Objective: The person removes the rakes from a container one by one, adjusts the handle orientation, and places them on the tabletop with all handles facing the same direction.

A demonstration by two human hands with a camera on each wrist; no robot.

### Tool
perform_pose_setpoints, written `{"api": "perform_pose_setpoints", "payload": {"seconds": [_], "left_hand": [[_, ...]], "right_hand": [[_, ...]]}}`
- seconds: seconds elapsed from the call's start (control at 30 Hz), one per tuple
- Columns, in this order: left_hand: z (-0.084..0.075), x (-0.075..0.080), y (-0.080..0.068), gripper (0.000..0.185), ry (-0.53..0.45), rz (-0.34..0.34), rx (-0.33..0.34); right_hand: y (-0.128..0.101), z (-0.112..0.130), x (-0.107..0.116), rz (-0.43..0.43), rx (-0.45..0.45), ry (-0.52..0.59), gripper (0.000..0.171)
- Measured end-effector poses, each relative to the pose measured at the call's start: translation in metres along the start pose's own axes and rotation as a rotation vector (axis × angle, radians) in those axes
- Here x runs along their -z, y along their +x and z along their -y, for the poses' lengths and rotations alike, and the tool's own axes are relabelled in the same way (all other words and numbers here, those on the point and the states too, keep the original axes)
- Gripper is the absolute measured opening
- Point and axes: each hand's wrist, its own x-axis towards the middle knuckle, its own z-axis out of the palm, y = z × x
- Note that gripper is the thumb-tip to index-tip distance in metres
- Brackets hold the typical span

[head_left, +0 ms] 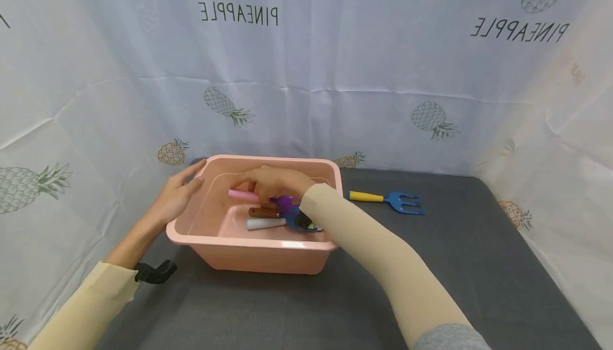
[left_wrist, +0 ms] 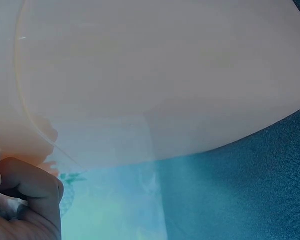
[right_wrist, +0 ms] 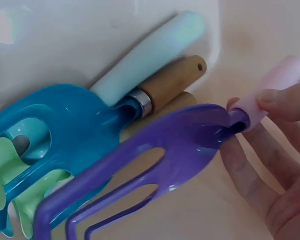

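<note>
Right hand [head_left: 275, 181] is inside the pink plastic tub [head_left: 249, 257], fingers pinching the pink handle [right_wrist: 277, 82] of a purple garden fork [right_wrist: 155, 165]. Fork tines overlie a blue hand fork [right_wrist: 65, 135] and a wooden-handled tool [right_wrist: 170, 85] on the tub floor. Left hand [head_left: 177, 193] rests at the tub's 9 o'clock rim, fingers relaxed against it. A yellow-handled blue fork [head_left: 390, 200] lies on the grey table [head_left: 479, 265] at 3 o'clock, apart from the tub.

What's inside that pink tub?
The pink tub holds several garden tools: a purple fork pinched by the right hand, a blue fork, something green, wooden handles. Underneath is hidden.
</note>
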Motion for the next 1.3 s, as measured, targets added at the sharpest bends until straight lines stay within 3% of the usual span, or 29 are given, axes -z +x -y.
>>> {"api": "perform_pose_setpoints", "payload": {"seconds": [0.17, 0.33, 0.67, 1.3], "left_hand": [[-0.001, 0.0, 0.0, 0.057, -0.001, 0.001, 0.001], [-0.001, 0.0, -0.001, 0.057, -0.005, 0.0, 0.006], [0.002, 0.0, -0.001, 0.056, -0.007, -0.005, -0.001], [0.002, 0.0, -0.001, 0.057, -0.016, -0.001, -0.009]], "right_hand": [[-0.003, 0.001, 0.004, 0.022, -0.013, 0.029, 0.074], [-0.005, 0.004, 0.008, 0.024, 0.021, -0.062, 0.08], [-0.007, 0.009, 0.014, 0.025, 0.056, -0.081, 0.08], [-0.026, 0.041, 0.037, -0.023, 0.074, -0.252, 0.083]]}}
